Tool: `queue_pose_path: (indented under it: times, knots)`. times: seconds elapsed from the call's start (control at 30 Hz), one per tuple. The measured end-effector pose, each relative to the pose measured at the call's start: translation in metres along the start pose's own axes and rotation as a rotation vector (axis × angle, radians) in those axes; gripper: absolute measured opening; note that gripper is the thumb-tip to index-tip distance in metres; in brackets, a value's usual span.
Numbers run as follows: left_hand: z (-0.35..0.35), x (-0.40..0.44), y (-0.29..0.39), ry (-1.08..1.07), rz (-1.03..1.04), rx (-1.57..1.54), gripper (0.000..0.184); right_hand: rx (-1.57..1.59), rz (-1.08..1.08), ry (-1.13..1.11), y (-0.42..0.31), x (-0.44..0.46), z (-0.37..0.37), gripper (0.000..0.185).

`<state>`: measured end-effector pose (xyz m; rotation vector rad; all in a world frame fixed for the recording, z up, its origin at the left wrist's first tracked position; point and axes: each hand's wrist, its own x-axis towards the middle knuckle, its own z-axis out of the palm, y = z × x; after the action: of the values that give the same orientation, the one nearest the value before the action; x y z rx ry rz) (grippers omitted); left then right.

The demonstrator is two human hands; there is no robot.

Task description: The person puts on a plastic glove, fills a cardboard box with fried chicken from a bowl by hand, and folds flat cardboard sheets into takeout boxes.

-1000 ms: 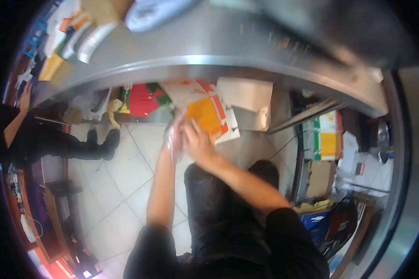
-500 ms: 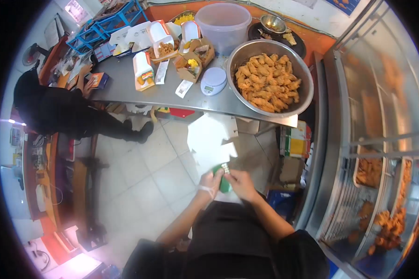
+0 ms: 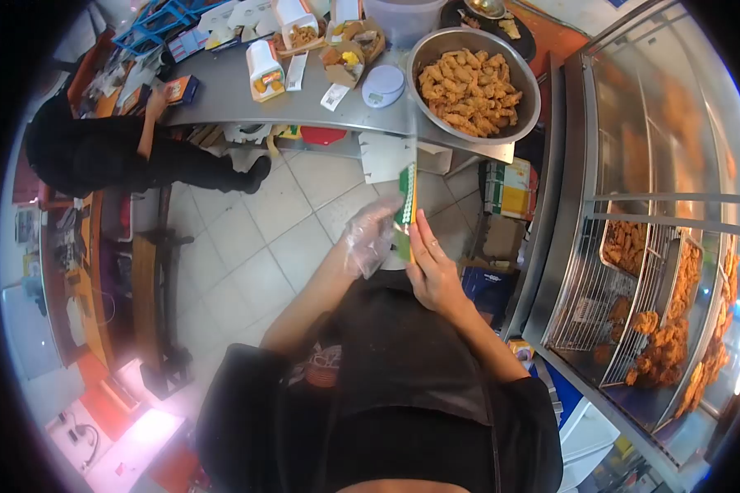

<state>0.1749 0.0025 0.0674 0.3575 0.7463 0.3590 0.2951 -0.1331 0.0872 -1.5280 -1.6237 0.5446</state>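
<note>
In front of my apron I hold a thin green cardboard food carton (image 3: 407, 197) with an orange-yellow edge, turned nearly edge-on. My left hand (image 3: 370, 235), in a clear plastic glove, is closed on its left side; part of the fingers is hidden behind the carton. My right hand (image 3: 434, 264), bare, presses the right side with its fingers straight and grips it against the other hand. A white panel (image 3: 386, 156) shows just beyond, below the counter edge; whether it belongs to the carton I cannot tell.
Ahead, a steel counter (image 3: 222, 99) bears a big bowl (image 3: 534, 99) of fried chicken, a scale (image 3: 383, 86) and filled food boxes (image 3: 265, 72). At right stands a display cabinet (image 3: 567, 271) with fried chicken. A person in black (image 3: 90, 152) works at left.
The carton has turned from a spread, white-faced view to nearly edge-on, green side showing. Both hands have moved up and away from my body. My view has shifted, so the counter sits higher.
</note>
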Motion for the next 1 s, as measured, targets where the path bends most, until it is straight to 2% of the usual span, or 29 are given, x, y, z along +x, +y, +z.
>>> queue_pose_path:
  times: [0.07,0.1,0.13,0.17,0.23,0.27,0.3,0.33,0.37,0.47,0.5,0.53,0.63,0.67,0.7,0.77,0.8,0.83,0.87,0.9,0.93,0.97,1.0]
  knots:
    - [0.0,0.008,0.021,-0.088,0.139,-0.078,0.032,0.016,0.08,0.08,0.003,0.014,-0.002,0.063]
    - [0.005,0.01,0.033,-0.097,0.135,-0.075,0.032,0.046,0.154,0.155,0.004,0.02,0.0,0.061]
    - [0.009,0.015,0.043,-0.118,0.14,-0.108,0.031,0.286,0.307,0.299,0.007,0.023,0.01,0.06]
    - [0.014,0.019,0.053,-0.141,0.145,-0.14,0.03,0.279,0.305,0.307,0.007,0.031,0.013,0.06]
    - [0.026,0.026,0.07,-0.149,0.154,-0.121,0.024,0.045,0.135,0.418,-0.001,0.051,0.009,0.056]
    - [0.027,0.03,0.077,-0.077,0.221,0.107,0.023,-0.362,-0.032,0.394,-0.003,0.064,0.001,0.047]
    - [0.029,0.032,0.081,-0.007,0.285,0.338,0.022,-0.369,-0.018,0.402,-0.006,0.072,-0.003,0.047]
    - [0.037,0.03,0.077,-0.045,0.345,0.199,0.019,-0.424,-0.015,0.363,-0.009,0.078,-0.005,0.043]
    - [0.041,0.028,0.08,0.041,0.333,0.376,0.016,-0.478,-0.01,0.326,-0.01,0.085,-0.006,0.039]
    - [0.044,0.031,0.068,-0.021,0.368,0.244,0.012,-0.568,0.008,0.44,-0.005,0.1,-0.002,0.038]
    - [0.036,0.039,0.06,-0.026,0.479,0.413,0.011,-0.574,0.025,0.489,-0.005,0.101,0.0,0.038]
    - [0.031,0.045,0.056,-0.034,0.593,0.581,0.01,-0.584,0.117,0.442,-0.01,0.105,0.001,0.037]
    - [0.016,0.054,0.059,0.0,0.554,0.689,0.01,-0.639,0.195,0.405,-0.019,0.119,0.011,0.036]
    - [0.012,0.056,0.061,-0.086,0.485,0.447,0.015,-0.627,0.153,0.394,-0.015,0.12,0.012,0.041]
    - [0.019,0.045,0.071,-0.09,0.485,0.449,0.015,-0.629,0.153,0.398,-0.015,0.119,0.011,0.041]
    - [0.04,0.015,0.095,-0.093,0.259,0.371,0.018,-0.455,0.214,0.239,-0.017,0.115,0.003,0.042]
    - [0.033,0.023,0.088,-0.104,0.22,0.516,0.022,-0.453,0.21,0.242,-0.017,0.119,-0.005,0.042]
    - [0.029,0.03,0.085,-0.027,0.306,0.803,0.025,-0.375,0.375,0.168,-0.017,0.125,-0.015,0.041]
    - [0.026,0.034,0.082,-0.014,0.341,0.94,0.022,-0.294,0.539,0.094,-0.016,0.133,-0.022,0.039]
    - [0.03,0.034,0.08,0.0,0.373,1.075,0.019,-0.29,0.537,0.094,-0.011,0.148,-0.024,0.039]
    - [0.031,0.038,0.075,0.002,0.376,1.077,0.019,-0.395,0.461,0.351,-0.003,0.171,-0.023,0.033]
    - [0.031,0.044,0.068,0.066,0.477,1.336,0.016,-0.497,0.378,0.609,0.004,0.186,-0.025,0.026]
    - [0.033,0.048,0.064,0.137,0.58,1.592,0.013,-0.495,0.371,0.609,0.014,0.193,-0.028,0.026]
